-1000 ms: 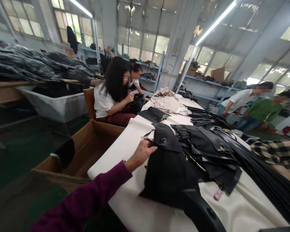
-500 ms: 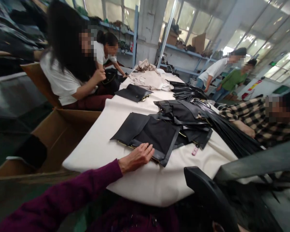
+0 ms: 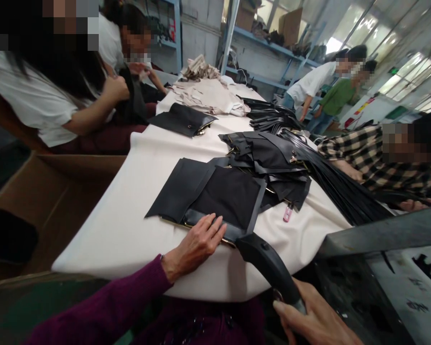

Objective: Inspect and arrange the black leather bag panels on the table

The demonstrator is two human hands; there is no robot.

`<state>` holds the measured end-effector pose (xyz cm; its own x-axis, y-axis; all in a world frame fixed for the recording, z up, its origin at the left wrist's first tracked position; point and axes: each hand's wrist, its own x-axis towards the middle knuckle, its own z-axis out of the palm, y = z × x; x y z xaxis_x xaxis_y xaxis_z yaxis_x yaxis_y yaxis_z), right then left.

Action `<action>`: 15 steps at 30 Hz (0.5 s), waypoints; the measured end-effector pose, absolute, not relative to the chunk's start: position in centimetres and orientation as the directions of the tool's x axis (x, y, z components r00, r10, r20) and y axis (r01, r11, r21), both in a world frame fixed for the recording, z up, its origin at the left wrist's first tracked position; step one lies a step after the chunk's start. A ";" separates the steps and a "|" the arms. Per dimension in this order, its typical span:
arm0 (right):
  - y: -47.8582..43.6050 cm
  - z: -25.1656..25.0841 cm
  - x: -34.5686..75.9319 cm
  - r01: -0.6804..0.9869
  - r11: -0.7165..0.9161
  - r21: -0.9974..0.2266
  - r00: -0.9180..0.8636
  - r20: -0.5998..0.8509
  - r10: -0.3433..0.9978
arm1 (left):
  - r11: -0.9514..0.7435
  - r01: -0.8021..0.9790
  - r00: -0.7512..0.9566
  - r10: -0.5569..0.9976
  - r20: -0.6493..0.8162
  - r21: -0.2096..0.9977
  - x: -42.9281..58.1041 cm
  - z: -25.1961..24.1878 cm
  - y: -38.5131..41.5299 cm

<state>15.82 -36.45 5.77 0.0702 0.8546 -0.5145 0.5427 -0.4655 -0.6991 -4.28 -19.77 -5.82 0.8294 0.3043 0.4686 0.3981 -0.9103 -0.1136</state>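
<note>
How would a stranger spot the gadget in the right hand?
Find the cream-covered table, then the black piece under the left hand at its near end. By that piece's near right corner, the right hand grips a curved black tool. Its thick, arched body sets it apart from the flat piled pieces.

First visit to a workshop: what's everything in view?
Table: one, cream-covered, centre
Zippered panel: one, black, near end
Panel pile: one, black, behind zippered panel
Flat zippered piece: one, black, left edge
Strips: many, black, right side
Cut pieces: many, beige, far end
Small item: one, pink, beside pile
Cardboard box: one, brown, left
Metal beam: one, grey, right
Shelves: several, blue, back wall
Co-workers: five, white, green, checked tops, both sides
Handheld tool: one, black, lower right
Left hand: one, purple sleeve, on zippered panel
Right hand: one, bare, gripping tool
</note>
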 end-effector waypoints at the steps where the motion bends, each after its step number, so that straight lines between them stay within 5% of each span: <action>1: -35.7 5.4 15.9 0.522 -0.466 -0.715 0.043 -0.524 0.851 | -0.911 0.397 0.829 0.303 0.470 -0.113 -4.3 -5.8 -19.7; 9: -34.4 5.7 16.5 0.498 -0.531 -0.686 0.083 -0.571 0.816 | -0.917 0.391 0.837 0.319 0.444 -0.077 -4.3 -5.8 -19.6; 15: -35.9 8.4 15.2 0.655 -0.561 -0.506 0.196 -0.603 0.773 | -0.919 0.386 0.848 0.318 0.425 -0.084 -4.3 -5.9 -19.6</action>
